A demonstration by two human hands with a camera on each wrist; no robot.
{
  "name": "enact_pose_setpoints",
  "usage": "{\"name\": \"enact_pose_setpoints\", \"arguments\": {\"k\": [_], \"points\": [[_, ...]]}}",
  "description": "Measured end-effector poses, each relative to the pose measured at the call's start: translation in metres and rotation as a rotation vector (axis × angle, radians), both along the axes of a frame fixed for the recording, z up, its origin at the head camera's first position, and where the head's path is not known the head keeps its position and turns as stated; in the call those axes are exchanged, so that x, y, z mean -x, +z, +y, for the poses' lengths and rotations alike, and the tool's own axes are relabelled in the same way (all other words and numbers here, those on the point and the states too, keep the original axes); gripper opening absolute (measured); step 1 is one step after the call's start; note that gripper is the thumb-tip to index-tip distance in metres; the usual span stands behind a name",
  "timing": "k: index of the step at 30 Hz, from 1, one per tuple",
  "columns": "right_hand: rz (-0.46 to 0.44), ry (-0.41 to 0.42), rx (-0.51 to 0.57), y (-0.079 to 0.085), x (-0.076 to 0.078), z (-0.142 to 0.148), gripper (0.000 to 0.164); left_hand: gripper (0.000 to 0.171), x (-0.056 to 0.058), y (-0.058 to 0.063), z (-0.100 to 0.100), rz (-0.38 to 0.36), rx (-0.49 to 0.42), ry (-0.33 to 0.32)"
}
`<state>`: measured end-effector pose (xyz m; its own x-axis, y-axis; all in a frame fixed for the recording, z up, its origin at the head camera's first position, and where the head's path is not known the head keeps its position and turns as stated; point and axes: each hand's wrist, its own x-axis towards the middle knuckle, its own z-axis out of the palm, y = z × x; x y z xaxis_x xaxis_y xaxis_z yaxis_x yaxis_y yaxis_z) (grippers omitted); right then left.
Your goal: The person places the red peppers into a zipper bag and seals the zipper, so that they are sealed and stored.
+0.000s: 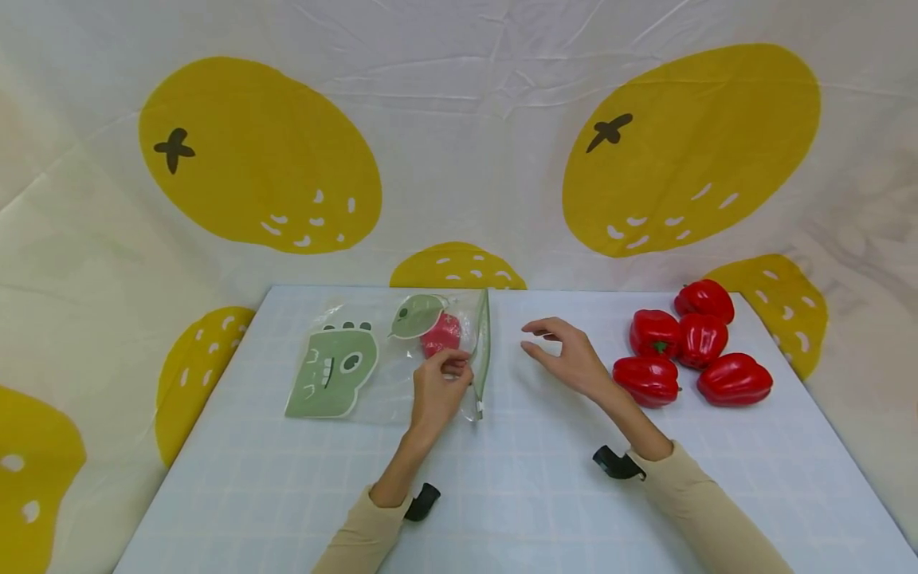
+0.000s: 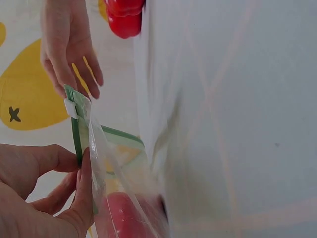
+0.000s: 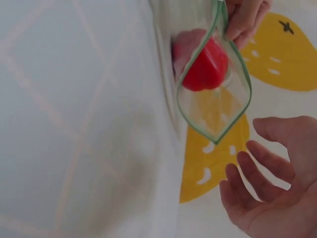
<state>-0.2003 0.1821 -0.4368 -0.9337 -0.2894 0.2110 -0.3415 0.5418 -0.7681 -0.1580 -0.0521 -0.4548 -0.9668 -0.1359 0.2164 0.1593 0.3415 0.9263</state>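
Observation:
A clear zip bag [image 1: 390, 383] with a green dinosaur print lies on the table, its green-edged mouth toward the right. My left hand [image 1: 441, 388] pinches the upper edge of that mouth between thumb and fingers, and the mouth gapes in the right wrist view. Inside the bag, close to the opening, sits one red bell pepper [image 3: 205, 64]. My right hand [image 1: 570, 357] hovers just right of the mouth, fingers spread and holding nothing. A white slider [image 2: 71, 108] shows at one end of the green zip edge.
Several red bell peppers [image 1: 677, 335] lie grouped at the right of the table [image 1: 531, 494], beyond the right hand. One pepper [image 1: 645, 380] is close beside the right forearm. A cloth backdrop [image 1: 473, 159] with yellow fruit prints hangs behind the table.

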Motion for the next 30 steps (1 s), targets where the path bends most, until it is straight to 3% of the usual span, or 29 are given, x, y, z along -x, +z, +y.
{"name": "enact_pose_setpoints", "arguments": {"k": [22,30], "points": [[0.116,-0.102,-0.131,0.003,-0.026,0.063,0.042,0.015,0.002,0.003,-0.002,-0.053,-0.034,0.014],[0.152,-0.128,-0.207,0.003,-0.036,0.084,0.049,0.015,0.003,0.004,-0.001,-0.035,-0.041,0.009]]}}
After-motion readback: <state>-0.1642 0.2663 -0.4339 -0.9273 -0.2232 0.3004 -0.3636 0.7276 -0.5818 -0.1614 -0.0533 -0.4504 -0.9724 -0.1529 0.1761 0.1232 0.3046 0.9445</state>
